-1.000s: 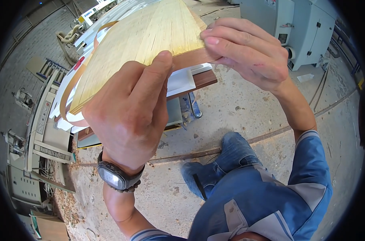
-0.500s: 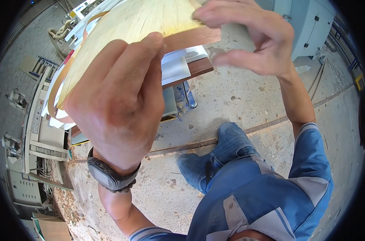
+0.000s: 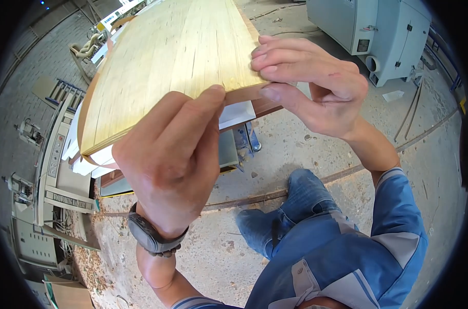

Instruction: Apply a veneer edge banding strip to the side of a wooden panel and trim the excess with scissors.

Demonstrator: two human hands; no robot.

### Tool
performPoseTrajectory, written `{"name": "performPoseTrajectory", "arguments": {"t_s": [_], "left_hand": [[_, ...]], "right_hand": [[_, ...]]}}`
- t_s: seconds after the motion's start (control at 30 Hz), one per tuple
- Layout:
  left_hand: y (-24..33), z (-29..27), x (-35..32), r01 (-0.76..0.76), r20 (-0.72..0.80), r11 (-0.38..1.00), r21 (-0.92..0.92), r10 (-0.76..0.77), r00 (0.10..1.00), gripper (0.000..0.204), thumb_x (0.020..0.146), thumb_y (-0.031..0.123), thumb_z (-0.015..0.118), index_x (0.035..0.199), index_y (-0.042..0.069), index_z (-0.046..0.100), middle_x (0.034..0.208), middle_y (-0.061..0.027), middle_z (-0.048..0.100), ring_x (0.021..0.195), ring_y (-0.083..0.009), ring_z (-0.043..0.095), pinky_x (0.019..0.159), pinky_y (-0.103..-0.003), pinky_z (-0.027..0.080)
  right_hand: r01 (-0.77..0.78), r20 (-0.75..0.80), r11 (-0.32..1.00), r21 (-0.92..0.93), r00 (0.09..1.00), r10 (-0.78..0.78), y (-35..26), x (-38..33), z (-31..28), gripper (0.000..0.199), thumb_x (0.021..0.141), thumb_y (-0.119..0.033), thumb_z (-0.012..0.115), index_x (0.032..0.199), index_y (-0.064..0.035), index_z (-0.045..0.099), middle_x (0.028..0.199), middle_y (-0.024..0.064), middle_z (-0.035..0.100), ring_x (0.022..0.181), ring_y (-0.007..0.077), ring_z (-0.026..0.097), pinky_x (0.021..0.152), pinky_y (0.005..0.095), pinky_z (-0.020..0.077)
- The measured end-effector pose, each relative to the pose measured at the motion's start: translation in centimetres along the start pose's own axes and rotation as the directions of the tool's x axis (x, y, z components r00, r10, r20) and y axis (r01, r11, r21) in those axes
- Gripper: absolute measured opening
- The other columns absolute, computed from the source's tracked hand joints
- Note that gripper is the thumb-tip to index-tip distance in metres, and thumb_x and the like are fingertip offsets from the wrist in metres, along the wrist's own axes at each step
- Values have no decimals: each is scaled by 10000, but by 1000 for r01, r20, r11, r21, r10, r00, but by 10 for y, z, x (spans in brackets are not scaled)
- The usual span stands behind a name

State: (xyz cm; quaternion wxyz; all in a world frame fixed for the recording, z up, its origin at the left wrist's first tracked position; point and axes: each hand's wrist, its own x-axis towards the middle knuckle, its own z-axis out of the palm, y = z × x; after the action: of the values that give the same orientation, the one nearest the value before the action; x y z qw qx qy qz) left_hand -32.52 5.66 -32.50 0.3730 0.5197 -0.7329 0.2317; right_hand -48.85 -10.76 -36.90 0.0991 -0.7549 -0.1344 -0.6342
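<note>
A long pale wooden board (image 3: 167, 62) with a brown edge band runs from the upper middle toward me. My left hand (image 3: 167, 159), with a dark watch on the wrist, grips the board's near edge, thumb pressed on the brown band. My right hand (image 3: 311, 82) pinches the board's near right corner, fingers on top and thumb under the edge. The board's underside is hidden.
White panels (image 3: 234, 116) are stacked under the board on a cart. A grey machine (image 3: 48, 170) stands at the left and grey cabinets (image 3: 378, 31) at the upper right. Sawdust lies on the concrete floor (image 3: 306, 154). My blue-clad knee (image 3: 295, 206) is below.
The board has dropped back lower in view after rising, and my right hand has come down with it, settling on the near right corner.
</note>
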Motion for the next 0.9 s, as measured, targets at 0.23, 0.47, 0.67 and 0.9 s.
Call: {"name": "performPoseTrajectory", "arguments": {"t_s": [0.23,0.47,0.67,0.9], "left_hand": [[0,-2,9,-13,-41,1000,7,13,999,212,830,-140,694,1019,-50,726,737,-74,647,641,-75,580,562,-196,421],[9,-8,4,41,-65,978,203,-28,997,216,834,-51,748,1046,-14,736,782,-78,678,672,-95,640,580,-225,485],[-18,-31,-13,31,-111,945,325,6,994,243,811,76,794,1051,74,754,805,-45,670,641,-152,634,558,-276,487],[-34,-33,-20,-83,-111,876,476,153,982,272,778,114,806,1047,119,762,794,-2,648,613,-163,619,536,-295,470]], "right_hand": [[-50,-58,996,77,997,55,4,14,2,186,741,105,766,915,51,729,926,136,742,851,237,709,790,338,577],[10,271,986,-169,962,37,-9,38,4,255,844,-4,738,1095,42,719,1022,163,720,921,276,669,893,357,520],[21,148,997,-76,989,-10,9,28,9,125,849,-33,739,952,37,739,954,151,740,889,284,704,875,378,544],[29,185,997,-67,983,-16,13,33,5,139,862,-13,719,987,40,749,955,156,745,898,280,709,877,379,553]]}}
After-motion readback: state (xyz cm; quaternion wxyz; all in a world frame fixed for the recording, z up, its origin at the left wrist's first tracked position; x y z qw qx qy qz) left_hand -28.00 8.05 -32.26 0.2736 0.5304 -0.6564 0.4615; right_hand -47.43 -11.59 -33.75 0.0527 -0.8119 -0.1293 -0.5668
